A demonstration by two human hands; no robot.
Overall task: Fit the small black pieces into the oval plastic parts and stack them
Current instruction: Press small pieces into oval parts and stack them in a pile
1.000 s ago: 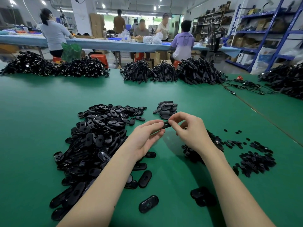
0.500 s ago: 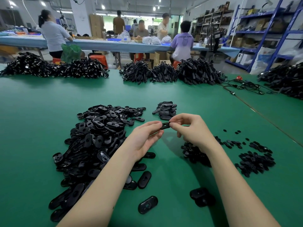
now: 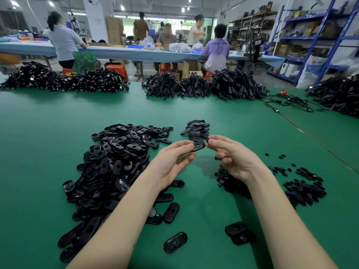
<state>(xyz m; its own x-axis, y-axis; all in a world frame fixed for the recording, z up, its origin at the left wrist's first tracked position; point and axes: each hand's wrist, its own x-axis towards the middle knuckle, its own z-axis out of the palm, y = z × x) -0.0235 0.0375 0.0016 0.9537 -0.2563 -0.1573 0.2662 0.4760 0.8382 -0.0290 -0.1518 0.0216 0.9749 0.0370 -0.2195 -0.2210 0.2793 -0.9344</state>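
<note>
Down at the near edge of the green table [image 3: 38,152], loose oval parts are lying scattered, one oval shell [image 3: 175,242] sitting alone between the forearms and a pair [image 3: 240,232] overlapping just beside the right arm. Moving up, the big heap of oval parts [image 3: 108,167] is sprawling under and beside the left forearm, while the small black pieces [image 3: 303,191] are lying in a loose spread near the right wrist. Above the table, the left hand [image 3: 172,162] is pinching one oval part [image 3: 198,146] by its end between thumb and fingers, and the right hand [image 3: 233,156] is closing thumb and forefinger at the part's other end; whether a small piece is sitting between those fingertips, I cannot tell. The risk here, I'd judge: the hold is only at the tips, so a push off the opening's line could be twisting the part loose or flicking a tiny piece into the clutter below. Just beyond the hands, the small finished stack [image 3: 196,128] is waiting, close enough that a careless reach could be toppling it. Farther back, bundles of black cables [image 3: 194,86] are lining the table's far edge, with people working at a blue bench [image 3: 120,52] behind
</note>
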